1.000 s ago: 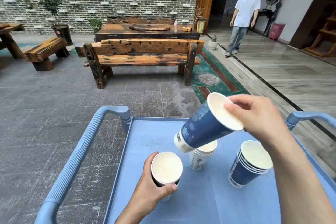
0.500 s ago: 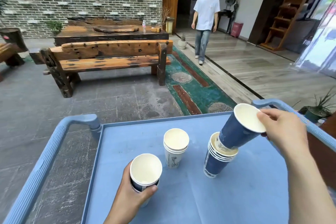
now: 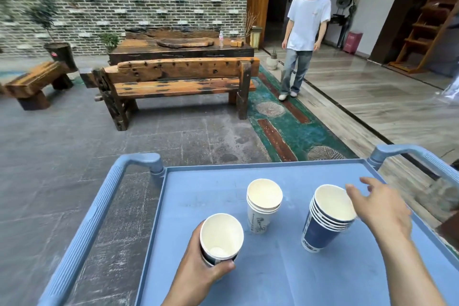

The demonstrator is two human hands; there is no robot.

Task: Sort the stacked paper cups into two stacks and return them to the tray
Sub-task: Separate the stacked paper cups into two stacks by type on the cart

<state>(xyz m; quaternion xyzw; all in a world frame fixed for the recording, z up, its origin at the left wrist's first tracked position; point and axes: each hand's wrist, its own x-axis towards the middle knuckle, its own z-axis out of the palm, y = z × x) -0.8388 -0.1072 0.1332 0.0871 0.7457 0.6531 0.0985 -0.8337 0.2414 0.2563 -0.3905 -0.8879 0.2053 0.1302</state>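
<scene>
Your left hand (image 3: 198, 271) is wrapped around the remaining mixed stack (image 3: 221, 238), fingers closed on its lower wall, mouth tipped toward you. The top cup is white inside; a dark band shows beneath its rim, so at least one more cup is nested below. How many, cannot tell.

Your right hand (image 3: 380, 211) is open, fingers spread, holding nothing. It sits just beside the rim of the blue stack (image 3: 323, 221), fingertips at or near the top cup's edge; contact unclear.

The blue stack stands on the tray (image 3: 273, 281) at right, leaning slightly. The white stack (image 3: 263, 204), printed with a line drawing, stands upright near centre, well apart from the blue.

Handling judgement: thin paper, very light, walls crush easily. Rolled rims are the stiffest part. Pinch the top cup at the rim, or low on the wall. Nested cups may cling; steady the lower ones while you lift. Light stacks tip readily, so seat each cup straight down.
</scene>
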